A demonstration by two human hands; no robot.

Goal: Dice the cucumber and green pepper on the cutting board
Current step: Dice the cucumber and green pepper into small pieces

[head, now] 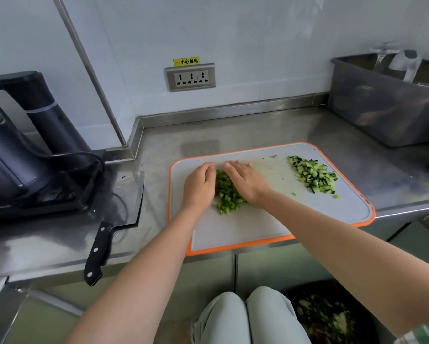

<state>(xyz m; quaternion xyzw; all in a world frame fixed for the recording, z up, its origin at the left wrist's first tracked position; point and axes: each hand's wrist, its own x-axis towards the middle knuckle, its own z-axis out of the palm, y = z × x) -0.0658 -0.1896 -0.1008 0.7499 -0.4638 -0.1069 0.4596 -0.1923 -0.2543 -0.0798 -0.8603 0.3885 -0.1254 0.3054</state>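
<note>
Head view: the pepper (227,192) lies diced in a heap on the board's (233,229) left half, the cucumber (315,177) diced in its own heap at the right, well apart. The left grip (199,187) is loosely cupped against the pepper's left side. The right grip (245,182) lies flat with straight fingers on its right side. Neither pinches anything, and they probably bracket the heap to gather stray bits. The cleaver (124,202) rests on the counter (258,130) left of the board, so cutting looks finished.
</note>
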